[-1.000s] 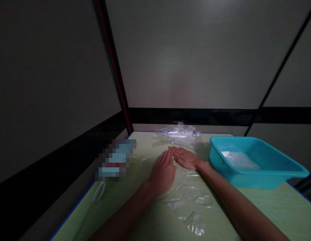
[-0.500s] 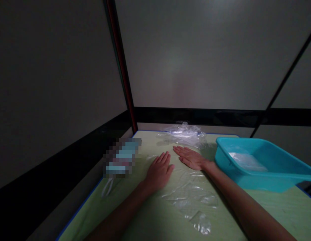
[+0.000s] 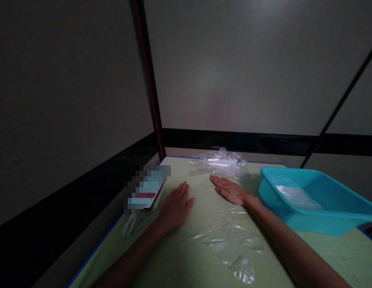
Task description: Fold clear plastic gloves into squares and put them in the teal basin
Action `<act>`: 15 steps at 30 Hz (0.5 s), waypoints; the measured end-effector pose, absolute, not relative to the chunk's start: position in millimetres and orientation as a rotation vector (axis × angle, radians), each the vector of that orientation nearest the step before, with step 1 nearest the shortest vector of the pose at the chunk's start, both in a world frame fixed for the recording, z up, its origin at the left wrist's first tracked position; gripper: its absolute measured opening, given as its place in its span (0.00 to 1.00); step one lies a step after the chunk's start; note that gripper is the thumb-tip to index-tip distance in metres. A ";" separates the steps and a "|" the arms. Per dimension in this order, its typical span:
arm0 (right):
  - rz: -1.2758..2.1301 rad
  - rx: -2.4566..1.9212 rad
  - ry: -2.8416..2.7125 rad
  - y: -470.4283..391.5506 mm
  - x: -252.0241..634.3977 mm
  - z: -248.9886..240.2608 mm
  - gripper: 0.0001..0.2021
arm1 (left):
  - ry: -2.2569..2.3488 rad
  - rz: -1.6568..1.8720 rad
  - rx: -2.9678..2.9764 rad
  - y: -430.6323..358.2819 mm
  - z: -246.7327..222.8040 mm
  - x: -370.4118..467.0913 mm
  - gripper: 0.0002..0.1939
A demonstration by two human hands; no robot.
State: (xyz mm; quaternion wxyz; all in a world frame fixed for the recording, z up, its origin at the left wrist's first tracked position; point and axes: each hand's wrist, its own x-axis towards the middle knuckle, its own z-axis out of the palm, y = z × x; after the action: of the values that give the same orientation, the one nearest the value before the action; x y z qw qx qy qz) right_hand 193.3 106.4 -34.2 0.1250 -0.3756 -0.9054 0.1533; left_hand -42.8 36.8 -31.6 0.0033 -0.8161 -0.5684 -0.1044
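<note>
A clear plastic bag [image 3: 231, 236] lies spread over the pale green tabletop between my forearms, its near end crumpled. My left hand [image 3: 176, 206] rests flat at the left of it, fingers together and stretched out, thumb apart. My right hand [image 3: 229, 190] lies flat at the bag's far right part, fingers pointing forward and left. Neither hand grips anything. How far the thin film runs under each palm is hard to make out.
Behind my hands sits a crumpled heap of clear plastic bags [image 3: 222, 160]. On the right stands a turquoise basin [image 3: 306, 220] with a flat clear plastic packet [image 3: 297, 196] inside. A partly blurred phone-like object [image 3: 148, 188] with a white strap lies left. Walls border the table [image 3: 333, 256].
My left hand has slid left across the tabletop, away from my right hand and closer to the phone-like object. My right hand has stayed almost where it was.
</note>
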 end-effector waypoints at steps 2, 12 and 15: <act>0.480 -1.144 -2.563 107.5 194.6 -33.6 0.25 | -1.787 -0.328 -2.556 35.8 -31.7 -42.0 0.29; 0.521 -1.445 -2.201 134.4 189.5 -34.8 0.14 | -2.157 -0.962 -2.599 47.8 -32.8 -45.4 0.28; 0.543 -1.570 -2.154 143.9 178.6 -32.7 0.13 | -2.223 -1.152 -2.493 51.2 -32.7 -47.5 0.25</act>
State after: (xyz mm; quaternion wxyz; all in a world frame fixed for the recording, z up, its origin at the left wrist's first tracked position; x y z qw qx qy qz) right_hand 178.6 143.9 -32.7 0.2089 -0.5645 -0.7744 0.1952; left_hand -47.5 51.2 -32.7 -0.1949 -0.6920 -0.6171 -0.3199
